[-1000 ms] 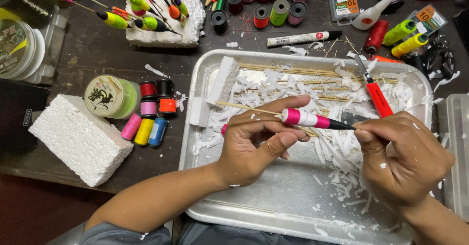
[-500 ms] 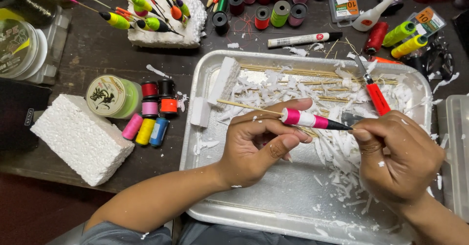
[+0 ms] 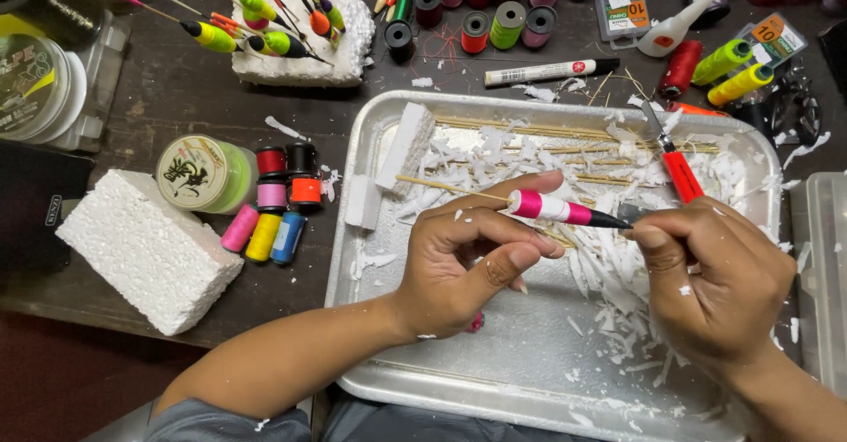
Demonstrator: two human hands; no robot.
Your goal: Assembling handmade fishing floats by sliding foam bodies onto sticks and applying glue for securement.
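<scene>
My left hand [image 3: 472, 261] pinches a slim fishing float [image 3: 554, 209] with a pink and white body, a black tip and a thin wooden stem that points left. It is held level above the metal tray [image 3: 459, 380]. My right hand [image 3: 719, 288] grips the float's black tip between thumb and fingers. Both hands hover over white foam shavings [image 3: 609, 274] strewn across the tray. A red-handled craft knife [image 3: 678, 167] lies on the shavings just beyond my right hand.
A white foam block [image 3: 146, 248] lies at the left, beside small coloured thread spools [image 3: 273, 208] and a green line spool [image 3: 201, 173]. Finished floats stick in a foam slab [image 3: 300, 41] at the back. More spools [image 3: 494, 10], a marker [image 3: 551, 71] and bamboo skewers [image 3: 529, 129] lie beyond.
Both hands keep their hold on the float. The fingers have shifted slightly along it; nothing else has moved.
</scene>
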